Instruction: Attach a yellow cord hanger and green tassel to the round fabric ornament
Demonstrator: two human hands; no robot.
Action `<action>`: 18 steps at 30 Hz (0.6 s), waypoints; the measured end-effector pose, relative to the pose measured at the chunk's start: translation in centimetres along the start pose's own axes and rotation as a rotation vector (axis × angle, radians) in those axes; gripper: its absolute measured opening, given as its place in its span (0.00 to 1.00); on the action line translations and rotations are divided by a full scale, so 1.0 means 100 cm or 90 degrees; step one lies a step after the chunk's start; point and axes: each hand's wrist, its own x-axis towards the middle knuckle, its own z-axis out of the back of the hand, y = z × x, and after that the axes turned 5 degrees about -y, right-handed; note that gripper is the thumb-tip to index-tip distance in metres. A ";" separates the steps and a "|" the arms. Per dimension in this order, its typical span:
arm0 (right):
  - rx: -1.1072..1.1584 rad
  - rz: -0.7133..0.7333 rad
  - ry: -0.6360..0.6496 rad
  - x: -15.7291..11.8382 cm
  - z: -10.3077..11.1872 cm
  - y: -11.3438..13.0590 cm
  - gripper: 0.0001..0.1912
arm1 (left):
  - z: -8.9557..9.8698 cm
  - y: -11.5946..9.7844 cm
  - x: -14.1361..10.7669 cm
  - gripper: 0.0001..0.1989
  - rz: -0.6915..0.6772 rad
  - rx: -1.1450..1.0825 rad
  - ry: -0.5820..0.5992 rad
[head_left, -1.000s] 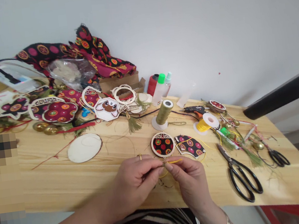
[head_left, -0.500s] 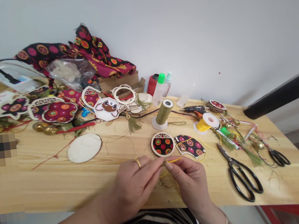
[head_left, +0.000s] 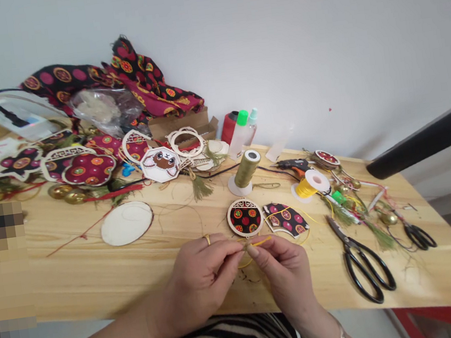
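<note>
My left hand (head_left: 206, 277) and my right hand (head_left: 286, 269) meet at the fingertips just below a round wood-framed pendant (head_left: 245, 219) with patterned fabric in it. Between my right thumb and forefinger is pinched a yellow cord (head_left: 265, 240), whose loop hangs under the fingers. My left thumb and forefinger are pressed together at the same cord near the pendant's lower edge; the exact grip is partly hidden. Beside the pendant lies a fan-shaped fabric piece (head_left: 286, 220) with yellow cord across it.
Large black-handled scissors (head_left: 362, 262) lie to the right, with smaller scissors (head_left: 420, 236) beyond. Behind stand an olive thread spool (head_left: 246, 170), a yellow cord spool (head_left: 309, 185) and a glue gun (head_left: 294, 166). A white oval (head_left: 127, 223) lies left, before several ornaments.
My left fingertips have drawn slightly back toward me and curled into a pinch. My right hand keeps the yellow cord, almost in the same place.
</note>
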 end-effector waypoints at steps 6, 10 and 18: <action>-0.001 -0.018 -0.010 -0.001 0.000 -0.002 0.05 | -0.001 -0.004 0.002 0.07 0.143 -0.079 0.017; 0.023 -0.059 0.021 -0.005 0.000 -0.004 0.10 | -0.001 -0.003 0.003 0.07 0.202 -0.106 0.015; -0.038 -0.047 0.047 -0.011 0.003 -0.004 0.07 | 0.002 -0.006 0.006 0.07 0.272 -0.127 0.018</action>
